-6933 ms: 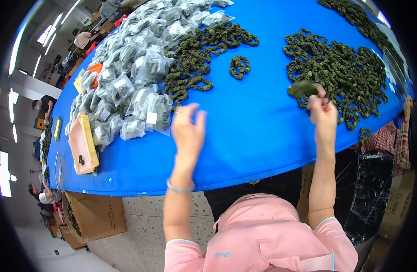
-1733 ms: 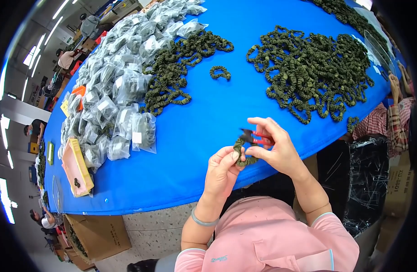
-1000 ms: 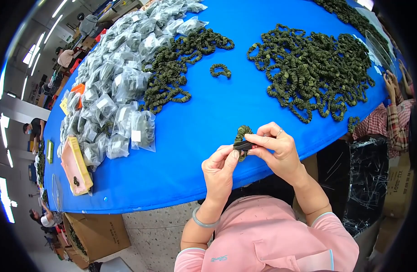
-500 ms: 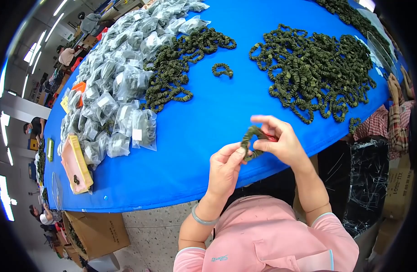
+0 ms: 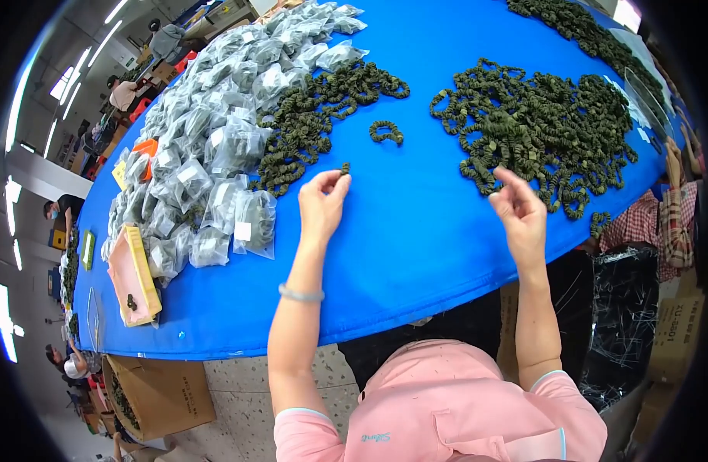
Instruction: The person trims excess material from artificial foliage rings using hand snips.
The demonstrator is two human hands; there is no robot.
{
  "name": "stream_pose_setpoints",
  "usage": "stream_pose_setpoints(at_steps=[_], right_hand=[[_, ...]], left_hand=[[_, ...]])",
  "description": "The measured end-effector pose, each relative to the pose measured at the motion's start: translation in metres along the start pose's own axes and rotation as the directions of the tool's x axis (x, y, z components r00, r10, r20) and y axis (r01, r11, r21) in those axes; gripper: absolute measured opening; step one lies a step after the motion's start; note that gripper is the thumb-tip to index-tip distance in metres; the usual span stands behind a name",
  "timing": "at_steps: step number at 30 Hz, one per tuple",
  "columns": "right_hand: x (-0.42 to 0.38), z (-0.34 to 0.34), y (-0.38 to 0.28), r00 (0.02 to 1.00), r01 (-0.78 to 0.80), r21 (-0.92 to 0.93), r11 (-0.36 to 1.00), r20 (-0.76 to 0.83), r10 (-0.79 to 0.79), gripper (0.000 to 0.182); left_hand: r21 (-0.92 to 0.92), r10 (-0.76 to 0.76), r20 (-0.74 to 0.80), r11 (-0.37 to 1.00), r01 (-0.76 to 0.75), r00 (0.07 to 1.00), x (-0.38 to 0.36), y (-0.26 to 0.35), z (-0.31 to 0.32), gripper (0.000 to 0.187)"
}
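My left hand (image 5: 322,206) pinches a small dark green ruffled band (image 5: 345,168), mostly hidden by the fingers, above the blue table. A single green band (image 5: 385,132) lies on the cloth beyond it. To the left spreads a smaller heap of green bands (image 5: 300,127), next to many clear bags (image 5: 250,142). My right hand (image 5: 520,212) is at the near edge of a large heap of green bands (image 5: 550,127). Its index finger and thumb are apart and the other fingers curl inward; what they hold, if anything, is hidden.
The blue table (image 5: 416,254) curves around me. A yellow-rimmed pink tray (image 5: 142,269) and an orange item (image 5: 146,150) are at the left. An open carton (image 5: 169,396) stands below. A person in a checked garment (image 5: 635,223) is at the right; others work at far left.
My hands have moved apart: the left went forward and left with a green band, the right forward to the large heap. The red item seen in my right hand no longer shows.
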State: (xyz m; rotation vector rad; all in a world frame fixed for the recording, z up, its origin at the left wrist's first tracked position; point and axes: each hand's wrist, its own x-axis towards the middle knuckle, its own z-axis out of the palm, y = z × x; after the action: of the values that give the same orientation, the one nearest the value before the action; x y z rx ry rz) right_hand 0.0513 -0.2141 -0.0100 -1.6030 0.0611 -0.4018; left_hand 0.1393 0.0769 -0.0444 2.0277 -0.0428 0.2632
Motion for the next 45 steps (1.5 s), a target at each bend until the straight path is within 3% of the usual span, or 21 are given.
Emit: stream_pose_setpoints(at_steps=[1,3,4,6,7,11,12,16,27,31,36,42,45], right_hand=[[-0.006,0.003,0.000,0.993,-0.063,-0.008,0.998,0.102,0.063,0.036],[-0.014,0.014,-0.001,0.976,-0.015,-0.008,1.000,0.216,0.016,0.030],[-0.018,0.024,-0.005,0.977,-0.021,-0.008,1.000,0.214,0.022,0.030],[-0.024,0.042,-0.016,0.945,-0.088,0.086,0.992,0.323,0.056,0.022],[-0.026,0.045,-0.014,0.946,-0.092,0.085,0.992,0.319,0.060,0.022],[-0.028,0.054,-0.002,0.812,-0.251,0.184,0.950,0.575,0.103,0.011],[-0.028,0.054,-0.002,0.811,-0.252,0.183,0.950,0.575,0.104,0.011],[-0.027,0.051,-0.004,0.853,-0.240,0.176,0.955,0.508,0.121,0.006],[-0.031,0.048,0.003,0.858,-0.294,0.221,0.930,0.490,0.155,0.008],[-0.027,0.041,-0.007,0.745,-0.597,0.310,0.740,0.558,0.367,0.008],[-0.032,0.047,-0.013,0.830,-0.433,0.218,0.875,0.475,0.292,0.008],[-0.036,0.047,-0.006,0.840,-0.317,0.209,0.925,0.515,0.172,0.009],[-0.038,0.044,-0.014,0.824,-0.258,0.069,0.964,0.537,0.182,0.009]], left_hand=[[-0.278,-0.138,0.093,0.947,0.159,0.986,-0.013,0.013,0.001,0.020],[-0.518,-0.206,0.244,0.798,0.307,0.948,-0.048,0.043,0.005,0.020],[-0.515,-0.210,0.249,0.798,0.312,0.946,-0.063,0.050,0.006,0.020],[-0.649,-0.210,0.455,0.588,0.484,0.865,-0.088,0.060,0.008,0.021],[-0.646,-0.212,0.459,0.587,0.488,0.863,-0.097,0.063,0.011,0.021],[-0.772,-0.167,0.506,0.349,0.531,0.846,-0.119,0.072,0.017,0.022],[-0.773,-0.167,0.507,0.347,0.531,0.846,-0.122,0.072,0.018,0.022],[-0.697,-0.177,0.435,0.556,0.454,0.883,-0.129,0.074,0.018,0.023],[-0.726,-0.163,0.390,0.551,0.411,0.906,-0.133,0.070,0.021,0.024],[-0.836,-0.212,0.480,0.185,0.517,0.851,-0.130,0.061,0.023,0.024],[-0.852,-0.275,0.460,0.131,0.507,0.844,-0.129,0.069,0.026,0.024],[-0.831,-0.285,0.340,0.356,0.428,0.896,-0.129,0.071,0.027,0.022],[-0.655,-0.216,0.188,0.700,0.287,0.958,-0.131,0.069,0.028,0.020]])
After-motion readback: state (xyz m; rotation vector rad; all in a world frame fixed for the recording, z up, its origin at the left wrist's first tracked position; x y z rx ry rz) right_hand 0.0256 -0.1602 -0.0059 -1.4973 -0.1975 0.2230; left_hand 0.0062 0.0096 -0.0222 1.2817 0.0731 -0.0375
